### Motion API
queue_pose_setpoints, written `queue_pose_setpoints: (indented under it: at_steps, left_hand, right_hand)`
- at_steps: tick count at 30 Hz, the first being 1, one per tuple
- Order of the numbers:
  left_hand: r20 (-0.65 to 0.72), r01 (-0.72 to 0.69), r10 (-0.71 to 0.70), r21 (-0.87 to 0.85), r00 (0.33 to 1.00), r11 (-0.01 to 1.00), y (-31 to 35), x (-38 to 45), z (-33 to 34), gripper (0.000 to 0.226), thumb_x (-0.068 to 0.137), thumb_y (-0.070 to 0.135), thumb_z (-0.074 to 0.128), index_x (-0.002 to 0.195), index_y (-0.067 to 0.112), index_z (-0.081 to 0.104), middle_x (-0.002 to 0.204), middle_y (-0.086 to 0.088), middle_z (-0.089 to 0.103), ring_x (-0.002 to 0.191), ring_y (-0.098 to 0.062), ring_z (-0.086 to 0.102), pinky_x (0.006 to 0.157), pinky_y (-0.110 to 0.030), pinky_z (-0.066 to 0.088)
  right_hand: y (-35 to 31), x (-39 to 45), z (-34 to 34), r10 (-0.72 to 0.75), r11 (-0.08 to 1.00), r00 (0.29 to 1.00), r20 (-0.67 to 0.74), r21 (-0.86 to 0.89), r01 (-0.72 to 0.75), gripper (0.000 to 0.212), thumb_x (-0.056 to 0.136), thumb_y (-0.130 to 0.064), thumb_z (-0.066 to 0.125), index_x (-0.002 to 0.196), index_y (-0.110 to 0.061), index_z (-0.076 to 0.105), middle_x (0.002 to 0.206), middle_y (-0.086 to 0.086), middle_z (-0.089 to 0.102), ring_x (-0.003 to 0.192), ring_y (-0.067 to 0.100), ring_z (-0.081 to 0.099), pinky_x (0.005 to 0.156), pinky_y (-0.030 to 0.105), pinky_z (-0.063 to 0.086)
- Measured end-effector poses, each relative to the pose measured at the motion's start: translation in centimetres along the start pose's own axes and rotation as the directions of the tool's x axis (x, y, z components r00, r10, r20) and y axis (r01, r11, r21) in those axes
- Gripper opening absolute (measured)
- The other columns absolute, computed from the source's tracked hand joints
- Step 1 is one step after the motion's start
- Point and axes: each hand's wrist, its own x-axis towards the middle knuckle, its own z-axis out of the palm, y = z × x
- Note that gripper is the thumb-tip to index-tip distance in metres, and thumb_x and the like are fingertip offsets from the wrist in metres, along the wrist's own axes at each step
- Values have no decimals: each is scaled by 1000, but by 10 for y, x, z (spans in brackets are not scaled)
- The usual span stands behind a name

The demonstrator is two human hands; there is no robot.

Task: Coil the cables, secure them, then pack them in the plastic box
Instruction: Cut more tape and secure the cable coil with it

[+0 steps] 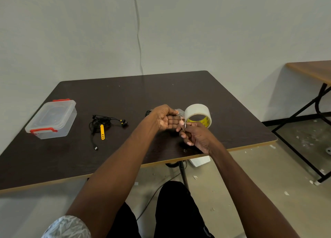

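Note:
My left hand (163, 119) hovers palm-up over the dark table (125, 94), thumb and fingertips pinching the free end of a clear tape strip (179, 111) pulled from the tape roll (197, 114). Gripped in my right hand (196, 136) is a small metal tool, seemingly scissors (182, 121), its tip at the strip. A black earphone cable (100, 124) lies loosely bundled to the left, with a yellow strap (102, 132) on it. The clear plastic box (52, 119) with red latches stands at the far left, lid on. A black item (148, 112) is mostly hidden behind my left hand.
The table's front edge (250, 145) runs just below my right hand. A second wooden table (313, 71) with black legs stands at the right. Debris and a cable lie on the floor beneath.

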Motion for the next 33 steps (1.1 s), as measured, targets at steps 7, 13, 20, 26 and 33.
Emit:
queue_pose_setpoints:
  at_steps: [7,13,20,26,33]
  left_hand:
    - [-15,-2,2,2,1000,1000,1,0,2,13,94,5,50,92,-2,62,76,-17,72,60,-25,71,50,-37,59]
    - [-14,-12,12,7,1000,1000,0,2,4,14,93,5,50,94,-2,62,73,-17,71,62,-24,72,58,-36,59]
    - [-44,-6,4,-27,999,1000,-1,4,4,15,95,5,48,90,-2,60,76,-21,71,69,-29,71,57,-40,59]
    - [-9,9,-9,14,1000,1000,1,5,7,14,94,6,50,87,-1,59,78,-21,71,88,-30,69,70,-40,55]
    - [-5,5,-5,0,1000,1000,0,7,5,13,94,6,51,88,-1,60,72,-18,71,77,-28,68,78,-41,53]
  right_hand:
    - [0,-2,4,-47,998,997,-56,39,49,30,97,-25,59,91,4,63,61,9,49,41,12,38,37,20,31]
    - [-4,-2,5,23,994,1000,-3,104,-23,48,95,-49,51,81,-4,62,59,8,52,42,13,41,38,20,33]
    - [1,-7,-1,98,992,991,89,75,-105,37,98,-37,50,86,-5,65,66,9,58,51,14,48,43,20,36]
    - [1,-12,-4,43,990,992,120,128,-59,6,91,-3,60,89,-6,64,69,13,58,41,11,46,37,16,33]
    - [-2,-9,-1,104,994,992,70,29,-107,47,93,-53,52,81,-8,55,62,8,53,35,11,36,33,17,23]
